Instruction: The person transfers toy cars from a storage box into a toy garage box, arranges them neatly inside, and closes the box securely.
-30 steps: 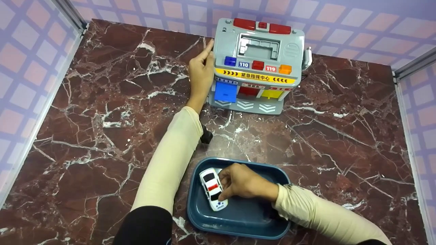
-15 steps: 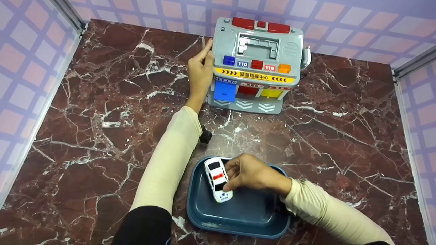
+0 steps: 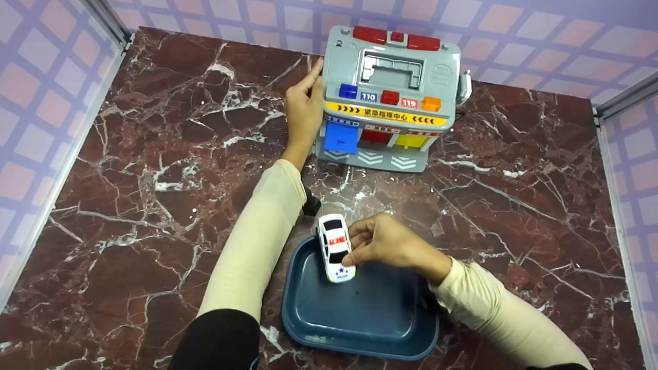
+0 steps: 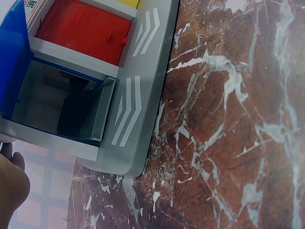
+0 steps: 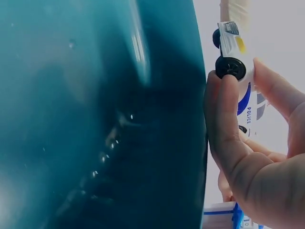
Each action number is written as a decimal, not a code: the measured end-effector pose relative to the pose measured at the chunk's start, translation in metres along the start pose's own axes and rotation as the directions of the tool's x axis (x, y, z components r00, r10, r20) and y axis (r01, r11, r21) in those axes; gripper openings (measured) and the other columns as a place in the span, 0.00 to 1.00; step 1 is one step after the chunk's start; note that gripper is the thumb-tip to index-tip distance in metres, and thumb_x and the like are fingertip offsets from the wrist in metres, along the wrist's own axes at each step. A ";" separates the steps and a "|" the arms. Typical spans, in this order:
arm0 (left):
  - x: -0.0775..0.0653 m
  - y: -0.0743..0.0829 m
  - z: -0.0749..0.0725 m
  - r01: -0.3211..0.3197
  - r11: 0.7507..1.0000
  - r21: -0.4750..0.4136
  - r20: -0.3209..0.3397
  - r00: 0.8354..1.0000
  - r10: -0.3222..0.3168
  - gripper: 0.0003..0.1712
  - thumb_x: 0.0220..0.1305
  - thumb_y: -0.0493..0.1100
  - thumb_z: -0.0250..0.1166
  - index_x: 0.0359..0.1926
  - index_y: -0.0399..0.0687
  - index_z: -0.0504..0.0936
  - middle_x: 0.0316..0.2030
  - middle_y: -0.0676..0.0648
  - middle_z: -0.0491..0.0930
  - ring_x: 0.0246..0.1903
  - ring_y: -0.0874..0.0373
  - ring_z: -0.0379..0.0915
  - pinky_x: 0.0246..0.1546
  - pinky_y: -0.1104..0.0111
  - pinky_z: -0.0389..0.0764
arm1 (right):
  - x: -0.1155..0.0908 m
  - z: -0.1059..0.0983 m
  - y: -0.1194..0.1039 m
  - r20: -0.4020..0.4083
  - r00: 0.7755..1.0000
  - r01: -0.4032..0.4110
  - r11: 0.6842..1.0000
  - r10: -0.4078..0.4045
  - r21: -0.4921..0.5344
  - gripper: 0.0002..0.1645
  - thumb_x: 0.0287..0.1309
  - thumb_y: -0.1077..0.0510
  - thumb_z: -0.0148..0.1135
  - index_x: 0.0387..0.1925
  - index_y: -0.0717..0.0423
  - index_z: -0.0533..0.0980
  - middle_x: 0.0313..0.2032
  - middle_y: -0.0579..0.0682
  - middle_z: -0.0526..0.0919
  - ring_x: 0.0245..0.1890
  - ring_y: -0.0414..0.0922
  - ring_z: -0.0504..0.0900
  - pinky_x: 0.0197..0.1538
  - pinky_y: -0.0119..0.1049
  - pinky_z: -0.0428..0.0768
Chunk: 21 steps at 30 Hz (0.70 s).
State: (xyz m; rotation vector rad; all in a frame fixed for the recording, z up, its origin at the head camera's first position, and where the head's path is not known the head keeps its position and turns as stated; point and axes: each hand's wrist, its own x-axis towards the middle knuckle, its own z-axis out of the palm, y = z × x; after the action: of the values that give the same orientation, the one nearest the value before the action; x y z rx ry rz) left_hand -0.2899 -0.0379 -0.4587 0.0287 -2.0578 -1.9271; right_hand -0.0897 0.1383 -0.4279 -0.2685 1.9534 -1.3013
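The right hand [image 3: 388,244] pinches the white toy police car [image 3: 335,249] between thumb and fingers along its right flank, holding it over the far rim of the blue tray [image 3: 360,326]. The car lies just left of that palm, its long axis running almost straight away from the person, starred end nearest. Beyond it, well apart and nearly in line, is the raised blue door [image 3: 340,137] of the toy station [image 3: 437,56]. The left hand [image 3: 304,108], nearer that door, lays an extended index finger against the station's left side, gripping nothing visible.
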 end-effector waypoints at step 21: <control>-0.001 0.000 0.000 0.011 1.000 0.003 0.005 1.000 -0.011 0.20 0.74 0.36 0.57 0.64 0.46 0.77 0.57 0.45 0.82 0.12 0.65 0.53 0.15 0.73 0.59 | 0.017 -0.019 -0.001 -0.051 0.996 -0.065 0.972 0.078 0.225 0.16 0.51 0.71 0.73 0.42 0.71 0.78 0.30 0.51 0.87 0.24 0.41 0.84 0.31 0.34 0.87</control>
State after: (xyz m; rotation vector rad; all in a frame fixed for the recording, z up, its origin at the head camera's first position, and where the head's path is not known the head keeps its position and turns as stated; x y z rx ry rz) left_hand -0.2889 -0.0374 -0.4592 0.0361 -2.0680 -1.9320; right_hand -0.1142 0.1419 -0.4314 -0.0482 1.8275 -1.4814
